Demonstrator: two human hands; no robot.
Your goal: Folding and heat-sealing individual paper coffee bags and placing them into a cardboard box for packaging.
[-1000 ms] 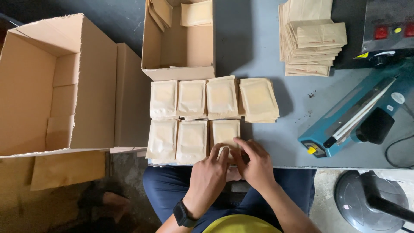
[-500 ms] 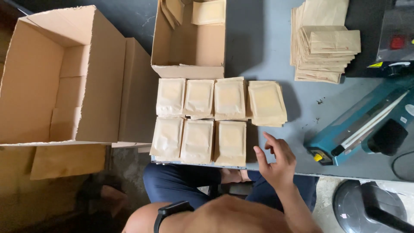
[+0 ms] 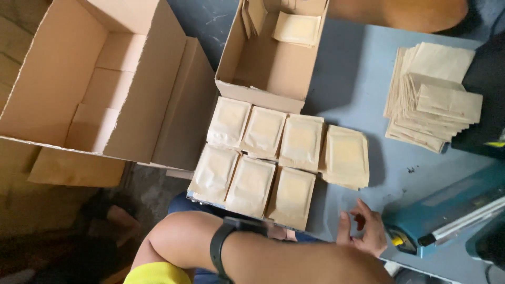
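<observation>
Tan paper packets point(image 3: 263, 158) lie in two rows at the blue table's near edge, and the far right one point(image 3: 346, 156) is a small stack. My right hand point(image 3: 363, 231) rests on the table with fingers spread and holds nothing, between the lower right packet point(image 3: 291, 195) and the blue heat sealer point(image 3: 447, 210). My left arm, with a black wristband point(image 3: 220, 251), crosses the bottom of the view. My left hand point(image 3: 173, 236) bends down below the table edge, its fingers hidden.
A small open carton point(image 3: 260, 94) with a few packets inside stands behind the rows. A large open carton point(image 3: 131, 94) sits to the left, off the table. Flat empty bags point(image 3: 431, 94) are piled at back right. Another person's arm point(image 3: 400, 13) shows at the top.
Both hands were pressing the lower right packet. They have let it go: the right hand slid right onto the table, and the left arm swung down and to the left.
</observation>
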